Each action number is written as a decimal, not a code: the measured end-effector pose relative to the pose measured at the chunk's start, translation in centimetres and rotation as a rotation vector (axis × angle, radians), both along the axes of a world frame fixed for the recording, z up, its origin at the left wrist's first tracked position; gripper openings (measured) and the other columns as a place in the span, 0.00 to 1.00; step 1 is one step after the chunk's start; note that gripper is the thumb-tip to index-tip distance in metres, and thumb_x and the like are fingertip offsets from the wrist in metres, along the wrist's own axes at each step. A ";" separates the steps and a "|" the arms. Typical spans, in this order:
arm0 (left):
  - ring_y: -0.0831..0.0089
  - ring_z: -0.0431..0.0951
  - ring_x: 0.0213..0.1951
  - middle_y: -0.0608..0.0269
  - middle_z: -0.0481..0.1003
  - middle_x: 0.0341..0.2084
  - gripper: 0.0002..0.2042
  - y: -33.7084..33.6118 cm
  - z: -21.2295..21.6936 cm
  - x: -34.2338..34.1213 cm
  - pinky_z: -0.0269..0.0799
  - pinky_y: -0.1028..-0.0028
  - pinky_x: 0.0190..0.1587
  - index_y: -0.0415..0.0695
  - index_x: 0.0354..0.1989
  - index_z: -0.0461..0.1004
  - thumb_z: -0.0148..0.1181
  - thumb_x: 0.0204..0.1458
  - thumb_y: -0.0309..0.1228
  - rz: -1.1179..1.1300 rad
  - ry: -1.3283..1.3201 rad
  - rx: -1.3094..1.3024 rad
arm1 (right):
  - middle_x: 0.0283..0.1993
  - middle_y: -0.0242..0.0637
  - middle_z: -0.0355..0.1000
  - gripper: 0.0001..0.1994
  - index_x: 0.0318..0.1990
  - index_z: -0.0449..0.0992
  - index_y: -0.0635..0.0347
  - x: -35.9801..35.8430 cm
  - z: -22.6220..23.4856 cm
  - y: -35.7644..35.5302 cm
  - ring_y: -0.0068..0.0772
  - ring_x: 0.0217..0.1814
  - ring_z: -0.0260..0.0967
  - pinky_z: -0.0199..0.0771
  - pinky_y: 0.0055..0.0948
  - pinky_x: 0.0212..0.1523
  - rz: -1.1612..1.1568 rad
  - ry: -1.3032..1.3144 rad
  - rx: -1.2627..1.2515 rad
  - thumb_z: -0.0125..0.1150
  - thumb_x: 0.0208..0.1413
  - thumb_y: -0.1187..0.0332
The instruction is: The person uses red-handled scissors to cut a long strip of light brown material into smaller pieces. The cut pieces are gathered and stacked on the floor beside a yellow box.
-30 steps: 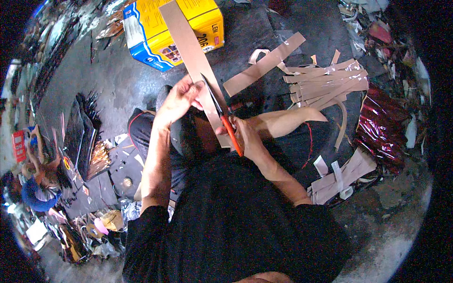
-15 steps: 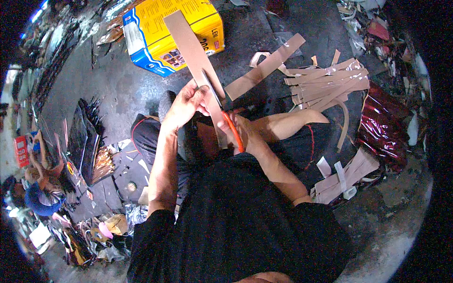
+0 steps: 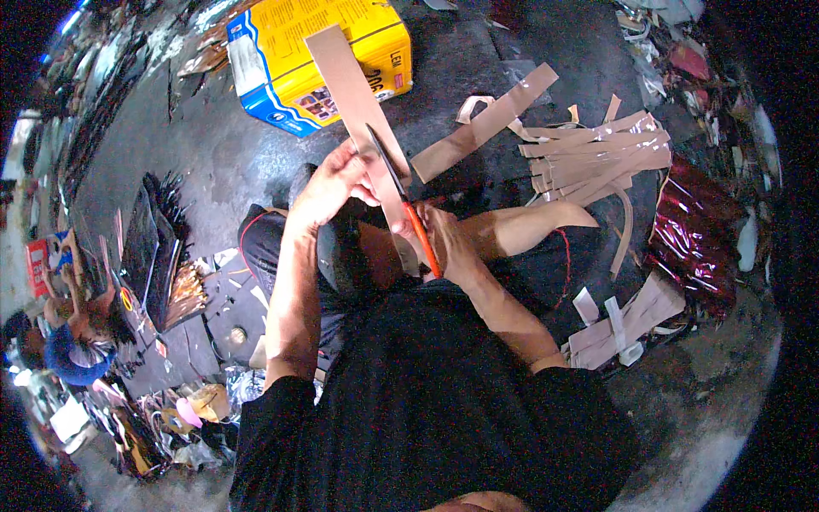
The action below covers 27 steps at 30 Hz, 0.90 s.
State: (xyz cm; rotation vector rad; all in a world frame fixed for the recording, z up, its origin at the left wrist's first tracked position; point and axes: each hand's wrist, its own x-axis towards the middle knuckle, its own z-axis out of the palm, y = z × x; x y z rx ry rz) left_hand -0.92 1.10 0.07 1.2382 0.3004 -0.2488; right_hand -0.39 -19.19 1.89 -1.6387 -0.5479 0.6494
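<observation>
A long tan strip [image 3: 351, 85], leather-like, slants across the middle, its far end in front of a yellow and blue box. My left hand [image 3: 335, 186] pinches its left edge about midway, thumb on top. My right hand [image 3: 442, 237] is closed around the orange handles of a pair of scissors [image 3: 419, 230]. The dark blades lie lengthwise along the strip, tip beside my left fingers. A narrower length of strip runs back beneath the scissors toward my lap. A second tan strip [image 3: 486, 122] lies on the floor to the right of the blades.
Beyond my hands stands the yellow and blue box [image 3: 341, 60]. On the right lie a pile of cut tan strips [image 3: 593, 158], dark red glossy sheeting [image 3: 695, 239] and a taped bundle of strips [image 3: 627, 324]. Black sheets [image 3: 153, 256] and scraps lie left, near another person [image 3: 77, 333].
The orange handles look closer together than before. Both hands stay at nearly the same place on the strip, and the whole view has shifted slightly.
</observation>
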 end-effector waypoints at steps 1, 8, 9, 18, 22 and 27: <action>0.78 0.75 0.22 0.65 0.73 0.24 0.12 0.6 0.1 0.1 0.74 0.80 0.25 0.43 0.46 0.63 0.46 0.59 0.36 0.068 -0.002 -0.094 | 0.24 0.44 0.70 0.19 0.33 0.70 0.62 -0.3 -0.1 -0.3 0.41 0.28 0.69 0.67 0.34 0.31 -0.009 0.065 0.031 0.56 0.54 0.52; 0.81 0.72 0.20 0.68 0.71 0.22 0.11 0.5 1.5 0.9 0.72 0.81 0.22 0.44 0.46 0.64 0.46 0.59 0.36 0.016 -0.083 0.224 | 0.26 0.46 0.67 0.15 0.39 0.68 0.60 1.2 1.0 0.0 0.49 0.29 0.66 0.66 0.41 0.28 0.097 -0.171 -0.179 0.54 0.55 0.57; 0.81 0.72 0.20 0.68 0.71 0.22 0.11 0.4 1.5 0.8 0.72 0.81 0.22 0.44 0.46 0.64 0.46 0.59 0.36 0.000 -0.095 0.208 | 0.27 0.46 0.66 0.14 0.39 0.68 0.61 1.3 0.2 0.1 0.49 0.29 0.66 0.66 0.42 0.28 0.099 -0.208 -0.172 0.54 0.55 0.58; 0.80 0.71 0.19 0.69 0.70 0.21 0.11 0.3 3.8 0.5 0.71 0.81 0.21 0.44 0.46 0.64 0.47 0.58 0.35 0.127 -0.008 0.085 | 0.28 0.48 0.64 0.16 0.35 0.65 0.63 -0.3 1.1 -0.4 0.50 0.29 0.65 0.64 0.46 0.26 0.101 -0.244 -0.166 0.50 0.57 0.56; 0.80 0.72 0.19 0.68 0.72 0.21 0.12 0.1 4.0 1.0 0.70 0.82 0.20 0.45 0.47 0.65 0.46 0.59 0.36 0.040 -0.151 0.224 | 0.26 0.46 0.64 0.16 0.35 0.66 0.64 0.2 -0.1 -0.2 0.51 0.26 0.64 0.65 0.41 0.29 0.074 -0.454 -0.187 0.50 0.56 0.57; 0.82 0.71 0.17 0.69 0.72 0.19 0.11 -0.6 3.3 0.4 0.68 0.83 0.17 0.45 0.47 0.65 0.45 0.60 0.36 0.041 -0.170 0.186 | 0.29 0.46 0.64 0.09 0.37 0.66 0.63 1.4 3.1 1.6 0.51 0.30 0.65 0.65 0.41 0.30 0.057 -0.516 0.349 0.45 0.57 0.66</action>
